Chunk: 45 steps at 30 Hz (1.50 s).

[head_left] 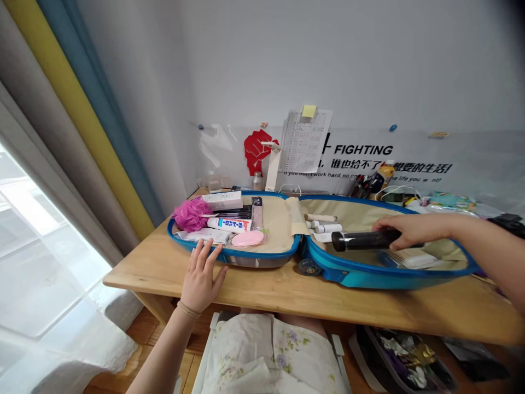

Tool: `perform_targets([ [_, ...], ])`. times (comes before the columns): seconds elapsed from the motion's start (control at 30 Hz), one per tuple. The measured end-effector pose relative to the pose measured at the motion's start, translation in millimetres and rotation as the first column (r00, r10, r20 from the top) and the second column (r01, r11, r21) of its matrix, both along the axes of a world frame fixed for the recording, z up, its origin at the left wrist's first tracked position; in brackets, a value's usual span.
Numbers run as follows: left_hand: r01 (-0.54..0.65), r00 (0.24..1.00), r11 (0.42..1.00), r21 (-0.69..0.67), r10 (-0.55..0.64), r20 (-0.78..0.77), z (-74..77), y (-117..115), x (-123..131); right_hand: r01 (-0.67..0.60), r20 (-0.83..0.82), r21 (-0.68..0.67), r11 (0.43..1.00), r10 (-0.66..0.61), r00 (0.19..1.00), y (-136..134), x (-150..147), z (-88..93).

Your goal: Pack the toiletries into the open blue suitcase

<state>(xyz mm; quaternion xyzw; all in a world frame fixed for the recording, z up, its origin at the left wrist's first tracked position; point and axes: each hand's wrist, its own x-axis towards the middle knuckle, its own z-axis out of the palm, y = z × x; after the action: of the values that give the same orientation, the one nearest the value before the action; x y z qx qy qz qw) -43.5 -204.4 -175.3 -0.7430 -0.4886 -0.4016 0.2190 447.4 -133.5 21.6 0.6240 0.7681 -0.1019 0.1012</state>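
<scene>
A blue suitcase [344, 277] lies open on the desk, its two halves side by side. My right hand [396, 230] grips a black cylindrical container [356, 241] above the right half, holding it nearly level. Below it are several small white tubes [328, 227] and a stack of pale packets [412, 259]. My left hand [204, 273], fingers spread, is at the front rim of the left half. Inside that half are a pink bath puff [192, 214], a toothpaste tube [229, 225], a pink oval item [248, 238], a white box [222, 201] and a white packet [205, 236].
The wooden desk [262, 293] stands against a wall with a lettered banner [369, 164]. A white lamp [273, 167] and a small bottle [257, 181] are behind the suitcase. Beneath the desk sits a bin [369, 355] with crumpled wrappers. Curtains [82, 120] hang at the left.
</scene>
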Motion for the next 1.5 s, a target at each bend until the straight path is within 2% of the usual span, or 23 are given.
perform_targets([
  [0.1, -0.002, 1.0, 1.0, -0.002, 0.002, 0.006, 1.2, -1, 1, 0.02, -0.14, -0.077, 0.997, -0.03, 0.99, 3, -8, 23.8],
  [0.13, -0.003, 1.0, 1.0, 0.0, 0.003, 0.004, 1.5, -1, 1, 0.017, -0.199, -0.044, 0.999, -0.025, 0.98, 4, -19, 28.4],
  [0.23, -0.012, 1.0, 1.0, -0.001, 0.012, -0.009, 1.9, -1, 1, -0.048, -0.393, 0.095, 0.994, 0.082, 0.916, 10, -80, 27.5],
  [0.33, -0.029, 0.999, 1.0, 0.007, 0.029, -0.029, 1.9, -1, 0, -0.145, -0.543, 0.137, 0.98, 0.196, 0.817, 17, -163, 7.7],
  [0.47, -0.051, 0.998, 0.999, 0.02, 0.052, -0.044, 0.7, -2, 0, -0.297, -0.566, 0.171, 0.94, 0.34, 0.751, 26, -262, -26.7],
  [0.57, -0.044, 0.997, 0.999, 0.028, 0.045, -0.059, -1.6, -2, 0, -0.361, -0.519, 0.224, 0.906, 0.424, 0.742, 27, -308, -46.7],
  [0.7, -0.052, 0.998, 0.997, 0.052, 0.054, -0.038, -0.9, 0, -5, -0.463, -0.512, 0.24, 0.853, 0.516, 0.686, 23, -338, -62.6],
  [0.77, -0.073, 0.997, 0.996, 0.057, 0.073, -0.012, 4.5, 3, -10, -0.495, -0.51, 0.244, 0.834, 0.545, 0.665, 21, -343, -66.8],
  [0.87, -0.106, 0.994, 0.993, 0.051, 0.105, 0.017, 19.3, 14, -20, -0.491, -0.494, 0.236, 0.838, 0.539, 0.682, 21, -344, -70.1],
  [1.0, -0.073, 0.997, 0.997, 0.019, 0.074, -0.019, 38.2, 33, -31, -0.5, -0.463, 0.237, 0.833, 0.549, 0.695, 23, -342, -73.5],
  [1.13, -0.011, 0.998, 0.998, -0.064, 0.008, -0.056, 42.9, 44, -33, -0.506, -0.452, 0.232, 0.831, 0.553, 0.7, 22, -343, -75.2],
  [1.23, -0.011, 1.0, 0.999, -0.053, 0.009, -0.029, 42.3, 45, -31, -0.487, -0.448, 0.188, 0.853, 0.516, 0.73, 24, -334, -64.6],
  [1.3, -0.009, 1.0, 0.999, -0.038, 0.008, -0.016, 42.5, 44, -29, -0.477, -0.459, 0.199, 0.856, 0.511, 0.727, 29, -315, -48.8],
  [1.37, -0.011, 1.0, 1.0, -0.015, 0.011, 0.0, 42.9, 43, -27, -0.441, -0.473, 0.231, 0.867, 0.496, 0.728, 38, -282, -29.2],
  [1.43, -0.023, 0.999, 1.0, 0.011, 0.023, 0.025, 42.7, 42, -24, -0.368, -0.462, 0.251, 0.895, 0.445, 0.767, 49, -239, -11.7],
  [1.5, -0.039, 0.998, 0.999, 0.028, 0.037, 0.053, 41.6, 41, -21, -0.246, -0.401, 0.257, 0.935, 0.335, 0.853, 59, -189, -2.2],
])
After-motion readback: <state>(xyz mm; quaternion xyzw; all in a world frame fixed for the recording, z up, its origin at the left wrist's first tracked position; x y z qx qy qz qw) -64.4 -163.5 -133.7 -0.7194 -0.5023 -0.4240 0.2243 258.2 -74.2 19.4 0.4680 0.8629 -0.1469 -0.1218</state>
